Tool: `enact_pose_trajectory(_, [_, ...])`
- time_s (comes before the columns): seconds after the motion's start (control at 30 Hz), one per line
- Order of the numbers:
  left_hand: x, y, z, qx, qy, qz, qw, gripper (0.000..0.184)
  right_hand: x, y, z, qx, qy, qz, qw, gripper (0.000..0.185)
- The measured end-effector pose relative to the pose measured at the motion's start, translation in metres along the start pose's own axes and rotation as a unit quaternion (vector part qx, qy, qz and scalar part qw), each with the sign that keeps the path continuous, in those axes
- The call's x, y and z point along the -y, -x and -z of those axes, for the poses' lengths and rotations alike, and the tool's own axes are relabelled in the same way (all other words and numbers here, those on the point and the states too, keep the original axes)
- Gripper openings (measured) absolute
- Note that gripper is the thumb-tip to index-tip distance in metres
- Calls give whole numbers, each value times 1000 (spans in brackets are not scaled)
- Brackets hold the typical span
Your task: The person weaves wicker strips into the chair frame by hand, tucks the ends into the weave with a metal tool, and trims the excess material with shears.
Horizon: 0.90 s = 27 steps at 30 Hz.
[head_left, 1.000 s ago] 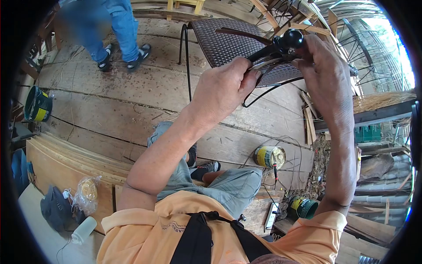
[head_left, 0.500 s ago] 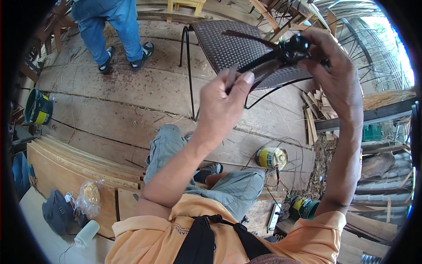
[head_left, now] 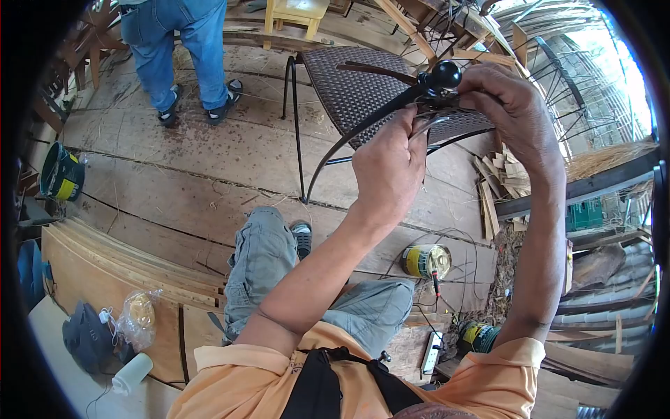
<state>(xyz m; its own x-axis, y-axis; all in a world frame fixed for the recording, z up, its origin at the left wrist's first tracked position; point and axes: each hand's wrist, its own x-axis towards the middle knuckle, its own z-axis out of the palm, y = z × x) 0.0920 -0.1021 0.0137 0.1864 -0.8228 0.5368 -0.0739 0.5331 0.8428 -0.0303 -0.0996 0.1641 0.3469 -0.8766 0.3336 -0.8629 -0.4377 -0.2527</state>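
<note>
A chair with a brown woven seat [head_left: 363,87] and thin black metal legs stands in front of me. A black curved rail ends in a glossy black ball [head_left: 445,75] near my hands. My left hand [head_left: 391,157] is closed with thumb and fingers pinching a thin dark strip just below the rail. Beside the ball, my right hand [head_left: 509,105] has its thumb and fingers pressed together at the joint, with what they grip mostly hidden. A loose brown strip end [head_left: 377,70] sticks out to the left of the ball.
A person in blue jeans [head_left: 178,45] stands at the upper left. On the plank floor [head_left: 174,153] sits a tin [head_left: 426,260] with a red-handled tool. A green bucket [head_left: 63,172] is at far left, stacked boards [head_left: 125,272] at lower left, a power strip [head_left: 431,353] below.
My left hand has shifted right, nearer the ball, uncovering the curved rail. The ball has moved slightly left. The other person's legs have moved right.
</note>
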Motion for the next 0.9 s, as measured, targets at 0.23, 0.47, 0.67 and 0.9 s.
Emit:
enact_pose_trajectory(0.23, [-7, -4, -1, -19, 20, 16, 999, 16, -8, -6, -13, -31, 28, 73, 996, 14])
enact_pose_trajectory(0.47, [-11, 0, -3, -10, 78, 104, 992, 16, 0, -9, -22, -45, 126, 97, 986, 11])
enact_pose_trajectory(0.67, [-11, -1, -4, -11, 53, 96, 994, 17, 1, -6, -16, -53, 110, 89, 989, 14])
enact_pose_trajectory(0.9, [-14, -2, -10, -33, 102, 78, 991, 10, -10, -13, -3, 22, 29, 35, 999, 16])
